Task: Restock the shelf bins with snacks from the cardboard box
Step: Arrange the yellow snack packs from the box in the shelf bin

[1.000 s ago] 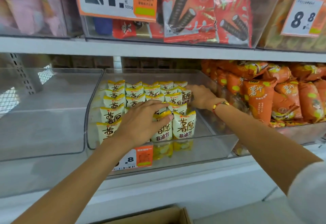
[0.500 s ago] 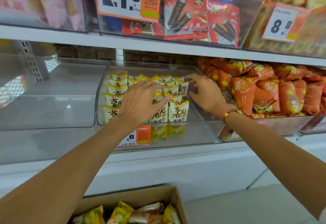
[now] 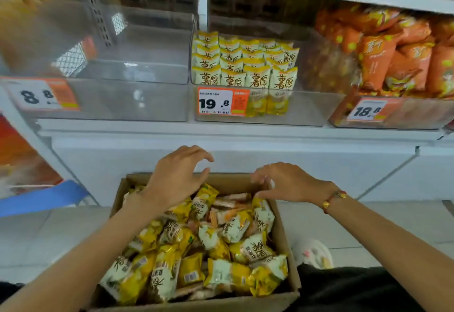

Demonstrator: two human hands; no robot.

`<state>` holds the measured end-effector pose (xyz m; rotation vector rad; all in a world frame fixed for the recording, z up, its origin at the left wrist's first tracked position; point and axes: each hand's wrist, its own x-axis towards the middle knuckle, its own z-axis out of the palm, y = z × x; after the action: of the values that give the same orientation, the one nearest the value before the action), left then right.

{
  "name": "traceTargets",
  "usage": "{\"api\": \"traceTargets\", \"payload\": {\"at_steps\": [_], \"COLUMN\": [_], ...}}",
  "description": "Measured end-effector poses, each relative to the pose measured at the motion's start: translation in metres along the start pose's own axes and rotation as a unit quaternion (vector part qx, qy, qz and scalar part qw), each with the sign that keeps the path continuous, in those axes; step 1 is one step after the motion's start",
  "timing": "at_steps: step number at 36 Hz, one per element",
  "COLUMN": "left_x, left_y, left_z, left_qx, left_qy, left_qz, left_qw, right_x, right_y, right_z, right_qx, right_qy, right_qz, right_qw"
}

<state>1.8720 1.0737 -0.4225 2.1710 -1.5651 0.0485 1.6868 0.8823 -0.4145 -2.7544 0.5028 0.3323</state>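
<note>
This is a shop that sells snacks. A long white shelf [image 3: 221, 130] runs across the middle of the frame, and clear plastic bins [image 3: 307, 112] stand on it side by side. Each bin has a price tag on its front: "8.8" [image 3: 40, 95] at the left, "19.8" [image 3: 221, 102] in the middle and "18.8" [image 3: 367, 111] at the right. The middle bin holds neat rows of small yellow and white snack packs [image 3: 245, 66]. The right bin is full of orange snack bags [image 3: 393, 51]. At the bottom of the frame an open cardboard box [image 3: 285, 245] sits on the pale tiled floor [image 3: 36, 238], heaped with the same yellow packs.
</note>
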Motion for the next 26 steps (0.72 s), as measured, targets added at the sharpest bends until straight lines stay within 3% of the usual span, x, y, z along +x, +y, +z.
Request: {"api": "traceTargets", "payload": {"at_steps": [4,8,12,16,22,26], "left_x": [-0.040,-0.069,-0.082,-0.091,-0.071,-0.068], "left_y": [-0.031,-0.056,-0.067,-0.072,-0.075,-0.084], "left_z": [0.028,0.057,0.080,0.092,0.086,0.086], "left_qx": [0.027,0.029,0.021,0.037,0.103,0.106], "left_qy": [-0.134,-0.202,-0.215,-0.260,-0.165,-0.199], "left_qz": [-0.058,-0.096,-0.105,-0.112,-0.098,-0.087], "left_qw": [0.989,0.974,0.971,0.958,0.976,0.970], "right_x": [0.008,0.017,0.027,0.032,0.037,0.042], "right_y": [-0.012,-0.024,-0.028,-0.024,-0.022,-0.027], "right_z": [0.047,0.089,0.120,0.145,0.142,0.132], "right_qx": [0.023,-0.008,-0.109,-0.162,-0.161,-0.149], "right_qy": [-0.074,-0.040,-0.012,-0.098,-0.126,-0.133], "right_qz": [0.019,0.007,-0.018,-0.006,0.003,0.014], "right_qw": [0.997,0.999,0.994,0.982,0.979,0.980]}}
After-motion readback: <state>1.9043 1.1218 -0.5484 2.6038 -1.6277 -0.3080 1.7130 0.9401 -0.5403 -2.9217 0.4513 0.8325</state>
